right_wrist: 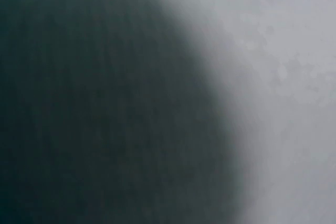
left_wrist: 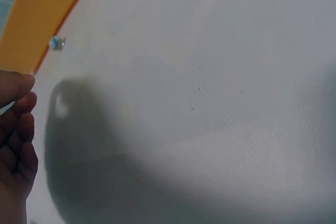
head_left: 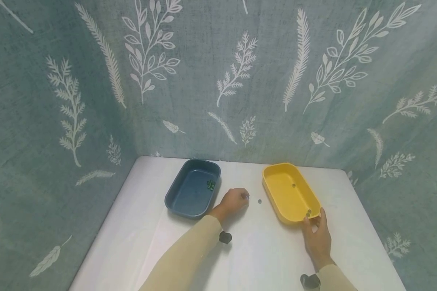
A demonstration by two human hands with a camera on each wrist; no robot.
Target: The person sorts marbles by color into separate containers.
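Observation:
My left hand (head_left: pixel 236 200) is low over the white table between two trays, its fingers curled and thumb against them. A small glassy speck, likely a marble (head_left: pixel 247 197), shows at the fingertips; the fingers mostly hide it. Just to the right, a clear marble (head_left: pixel 259 201) lies on the table; in the left wrist view this marble (left_wrist: pixel 55 43) appears beside the yellow tray (left_wrist: pixel 44 11), near the left hand (left_wrist: pixel 16 129). My right hand (head_left: pixel 317 236) grips the near right corner of the yellow tray (head_left: pixel 285 194), thumb and fingers apart around it. Several marbles (head_left: pixel 308 212) lie inside.
A dark blue tray (head_left: pixel 191 192) stands left of the left hand, with several green marbles (head_left: pixel 211 185) at its right side. Leaf-patterned cloth (head_left: pixel 196 89) hangs behind the white table (head_left: pixel 255 254). The right wrist view holds only a blurred dark shape and a pale surface.

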